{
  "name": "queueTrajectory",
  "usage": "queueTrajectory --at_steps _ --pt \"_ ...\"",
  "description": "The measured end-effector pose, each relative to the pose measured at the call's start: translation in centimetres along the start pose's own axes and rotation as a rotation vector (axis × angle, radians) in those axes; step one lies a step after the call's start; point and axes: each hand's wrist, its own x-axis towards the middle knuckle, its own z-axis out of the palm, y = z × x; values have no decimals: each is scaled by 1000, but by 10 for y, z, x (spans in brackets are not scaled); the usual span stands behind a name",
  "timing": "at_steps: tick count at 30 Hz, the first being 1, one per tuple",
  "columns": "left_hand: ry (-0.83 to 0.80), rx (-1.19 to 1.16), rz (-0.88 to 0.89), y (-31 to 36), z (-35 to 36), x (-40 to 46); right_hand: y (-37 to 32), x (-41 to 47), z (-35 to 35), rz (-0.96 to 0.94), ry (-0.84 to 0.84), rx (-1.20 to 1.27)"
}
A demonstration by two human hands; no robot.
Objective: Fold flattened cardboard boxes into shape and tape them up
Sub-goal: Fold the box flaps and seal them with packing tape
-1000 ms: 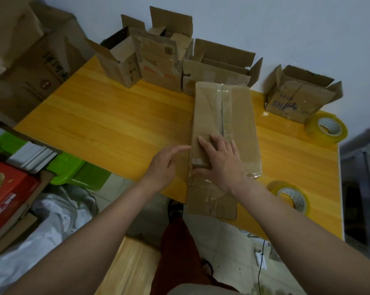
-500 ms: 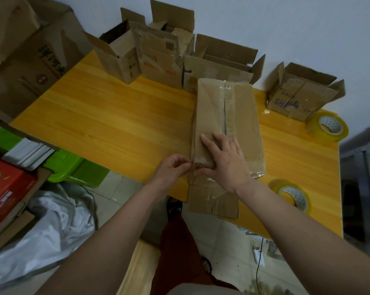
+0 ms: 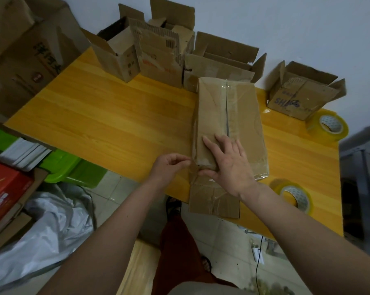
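1. Two hands work at the near edge of the yellow wooden table [image 3: 107,116]. The right hand [image 3: 228,165] lies flat, fingers spread, pressing on the near end of the long box [image 3: 228,116]; the left hand [image 3: 169,167] pinches the box's near left corner, at a strip of clear tape, between thumb and fingertips.
2. One long box lies on the table, running away from the person; a taped seam runs along its top, and its near flap [image 3: 214,201] hangs over the table edge.
3. Two rolls of yellowish tape lie on the table to the right: one near roll [image 3: 294,195] beside the right forearm, one far roll [image 3: 328,125] by the table's right corner.
4. Four open boxes stand along the wall at the far edge: left box [image 3: 118,54], second box [image 3: 160,54], third box [image 3: 222,60] touching the long box's far end, right box [image 3: 303,90] apart.
5. Left of the table: green plastic tubs [image 3: 69,169], a red carton [image 3: 5,188], a grey plastic sheet [image 3: 41,237], and a large carton [image 3: 29,54].
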Motion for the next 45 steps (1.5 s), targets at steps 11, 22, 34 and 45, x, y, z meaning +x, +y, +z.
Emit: queueTrajectory --at_steps 11,22,34,45 --pt "-61 -705 -191 -23 23 -10 2 1 1 -6 15 -18" --pt "150 -688 -335 -27 78 -10 1 0 0 -4 4 -30" --pt "589 20 218 -8 97 -49 -5 4 -4 -3 -38 -23" --pt "81 25 76 23 67 6 -2 5 0 -33 -78 -67"
